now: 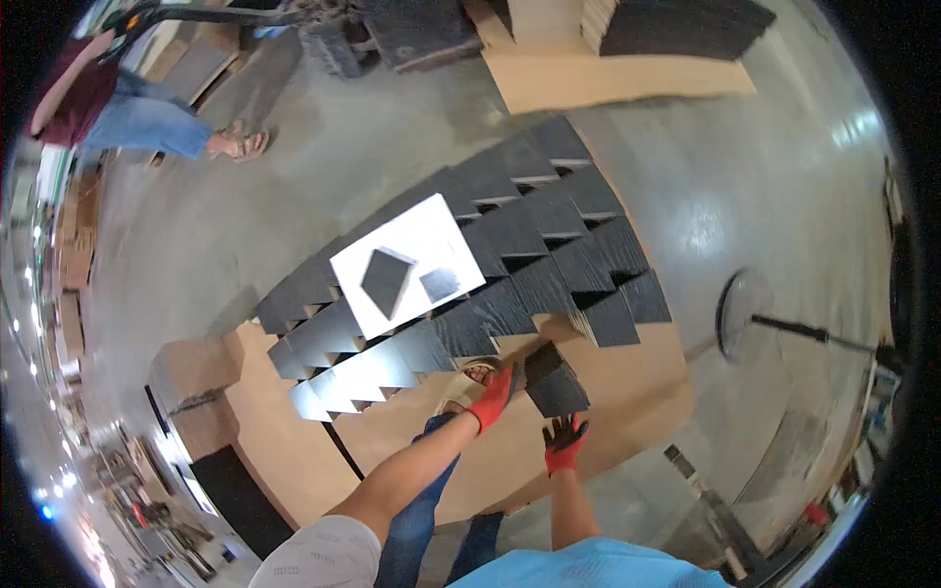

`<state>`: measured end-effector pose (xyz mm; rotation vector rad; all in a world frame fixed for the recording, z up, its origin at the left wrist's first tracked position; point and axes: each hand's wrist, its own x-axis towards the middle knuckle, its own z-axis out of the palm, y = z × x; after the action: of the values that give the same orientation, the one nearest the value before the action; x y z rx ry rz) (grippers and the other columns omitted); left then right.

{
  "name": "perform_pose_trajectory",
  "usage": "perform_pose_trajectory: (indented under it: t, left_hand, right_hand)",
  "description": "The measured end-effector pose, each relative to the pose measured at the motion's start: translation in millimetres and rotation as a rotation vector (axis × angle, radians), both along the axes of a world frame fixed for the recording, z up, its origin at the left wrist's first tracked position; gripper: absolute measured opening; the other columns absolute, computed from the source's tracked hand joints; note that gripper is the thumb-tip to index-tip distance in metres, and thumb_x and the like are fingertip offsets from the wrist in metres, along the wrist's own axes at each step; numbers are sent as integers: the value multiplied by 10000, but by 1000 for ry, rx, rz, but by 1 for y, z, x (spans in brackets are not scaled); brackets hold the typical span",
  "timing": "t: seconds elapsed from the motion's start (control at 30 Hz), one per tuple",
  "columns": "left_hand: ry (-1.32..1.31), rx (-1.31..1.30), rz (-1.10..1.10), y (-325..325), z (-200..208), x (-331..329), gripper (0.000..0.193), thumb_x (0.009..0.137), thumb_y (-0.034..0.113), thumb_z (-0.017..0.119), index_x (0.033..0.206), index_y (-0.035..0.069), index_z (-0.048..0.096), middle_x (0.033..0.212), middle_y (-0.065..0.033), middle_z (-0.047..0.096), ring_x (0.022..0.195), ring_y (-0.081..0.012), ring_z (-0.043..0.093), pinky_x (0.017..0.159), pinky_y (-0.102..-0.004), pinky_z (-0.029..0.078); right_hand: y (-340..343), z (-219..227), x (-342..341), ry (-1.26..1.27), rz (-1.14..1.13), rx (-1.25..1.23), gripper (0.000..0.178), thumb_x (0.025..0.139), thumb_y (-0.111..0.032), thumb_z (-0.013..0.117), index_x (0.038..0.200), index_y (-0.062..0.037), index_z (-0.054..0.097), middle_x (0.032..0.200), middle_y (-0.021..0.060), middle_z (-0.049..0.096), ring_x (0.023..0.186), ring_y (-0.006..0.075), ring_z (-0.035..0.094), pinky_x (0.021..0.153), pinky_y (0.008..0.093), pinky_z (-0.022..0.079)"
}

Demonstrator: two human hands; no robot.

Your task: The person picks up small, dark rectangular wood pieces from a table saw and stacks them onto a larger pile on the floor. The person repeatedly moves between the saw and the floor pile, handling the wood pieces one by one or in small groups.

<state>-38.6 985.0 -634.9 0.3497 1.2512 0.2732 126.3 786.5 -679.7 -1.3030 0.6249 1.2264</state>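
Note:
A small stack of black boards point(556, 382) sits between my hands over the brown cardboard sheet point(637, 377). My left hand point(496, 397), in a red glove with dark fingers, is at the stack's left side with its fingers stretched out. Whether it touches the boards, I cannot tell. My right hand point(564, 443), gloved alike, has its fingers spread at the stack's near edge. Just beyond are rows of overlapping black board stacks point(534, 284), with angular gaps between them. On top of these lies a white sheet point(431, 227), bearing a dark diamond-shaped piece point(386, 281) and a smaller dark square point(439, 284).
A person point(147, 108) stands at the far left, holding a long dark handle. Another black stack point(686, 27) sits on cardboard at the back. A round-based stand point(733, 316) is on the right. Brown cardboard point(196, 372) and a black panel point(245, 505) lie left.

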Motion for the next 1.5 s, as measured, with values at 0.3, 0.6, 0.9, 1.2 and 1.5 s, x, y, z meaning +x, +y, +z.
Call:
perform_pose_trajectory:
  t: [0.3, 0.6, 0.9, 1.2, 1.5]
  left_hand:
    - [-204, -316, 769, -114, 115, 34, 273, 966, 445, 586, 933, 173, 585, 722, 40, 523, 678, -114, 515, 632, -290, 444]
    - [-162, -201, 813, -107, 119, 63, 291, 1018, 422, 459, 1018, 141, 535, 968, -49, 548, 836, -215, 584, 674, -367, 505]
    - [368, 304, 261, -88, 142, 73, 307, 1015, 297, 493, 1209, 62, 529, 1098, -128, 596, 1088, -328, 559, 1003, -381, 424]
    - [442, 397, 103, -103, 148, 90, 407, 1021, 403, 462, 1126, 27, 577, 1076, -202, 655, 1062, -405, 597, 901, -458, 471]
    - [40, 11, 834, -122, -27, -14, 359, 995, 532, 484, 1080, 194, 569, 949, 42, 578, 878, -135, 539, 888, -301, 412]
  right_hand:
    - [-69, 28, -28, 112, 127, -121, 755, 896, -714, 507, 1404, -159, 443, 1321, 72, 552, 1212, 339, 517, 1043, 528, 380]
    - [-69, -68, -10, 249, 51, 208, 664, 923, -656, 512, 1345, -145, 488, 1262, 123, 598, 1147, 332, 567, 1019, 530, 425]
    - [-83, 34, -40, 88, 306, 38, 468, 1035, -515, 378, 1290, -158, 542, 1209, 101, 629, 1141, 280, 574, 984, 457, 468]
    - [-160, 78, -57, 263, 310, 7, 475, 1027, -518, 383, 1304, -167, 541, 1244, 45, 635, 1103, 256, 597, 949, 419, 494]
    - [-38, 40, -47, 182, 103, -95, 516, 938, -633, 523, 1148, -167, 589, 1120, 87, 662, 946, 295, 641, 781, 418, 534]
